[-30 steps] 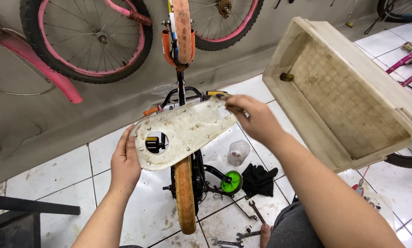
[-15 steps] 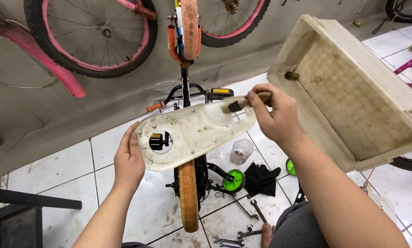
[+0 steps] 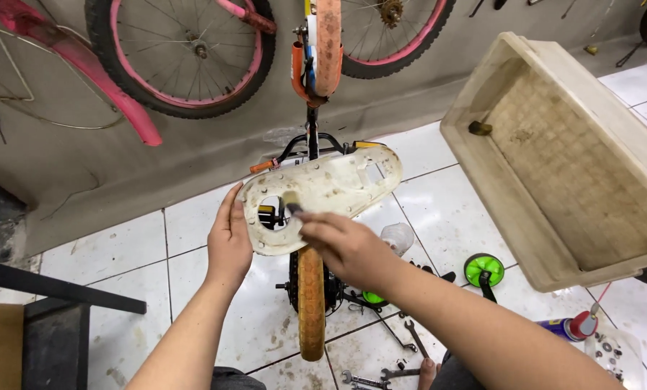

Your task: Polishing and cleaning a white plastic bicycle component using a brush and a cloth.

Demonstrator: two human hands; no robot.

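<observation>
White plastic chain cover (image 3: 330,189) is gripped at its round end by the left hand (image 3: 229,238); the right hand (image 3: 341,244) pinches a small brush (image 3: 292,203) against it.

You are in a bicycle repair workshop. Pink-rimmed wheels (image 3: 193,54) hang against the grey wall in front of you, and a small bicycle (image 3: 310,282) stands upside down on the white tiled floor (image 3: 121,253). Wrenches (image 3: 381,372) lie loose on the tiles near your feet, beside a spray can (image 3: 569,328) and green training wheels (image 3: 483,269). A worn beige plastic crate (image 3: 554,159) sits at your right.
</observation>
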